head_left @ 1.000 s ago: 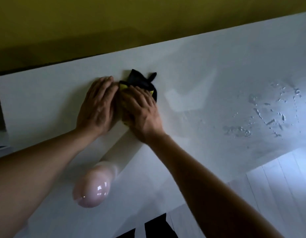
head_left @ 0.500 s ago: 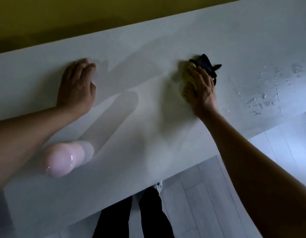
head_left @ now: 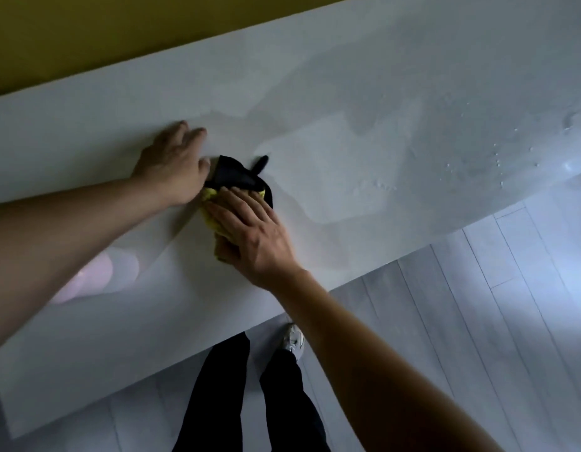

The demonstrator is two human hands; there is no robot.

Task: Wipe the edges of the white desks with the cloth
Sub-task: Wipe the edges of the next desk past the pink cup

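Observation:
A black and yellow cloth (head_left: 234,177) lies bunched on the white desk (head_left: 348,132), near its middle. My right hand (head_left: 253,234) presses flat on the cloth with straight fingers and covers its near half. My left hand (head_left: 173,166) rests flat on the desk just left of the cloth, its edge touching the cloth. Water drops (head_left: 471,161) and wet patches sit on the desk's right part.
A pink rounded object (head_left: 87,278) lies on the desk under my left forearm. A dark yellow wall (head_left: 119,37) runs behind the desk's far edge. Below the near edge are grey floorboards (head_left: 462,321), my dark trousers (head_left: 224,396) and a white shoe (head_left: 294,339).
My right hand has slid the cloth leftward across the desk, back beside my left hand. The left hand has stayed flat on the desk.

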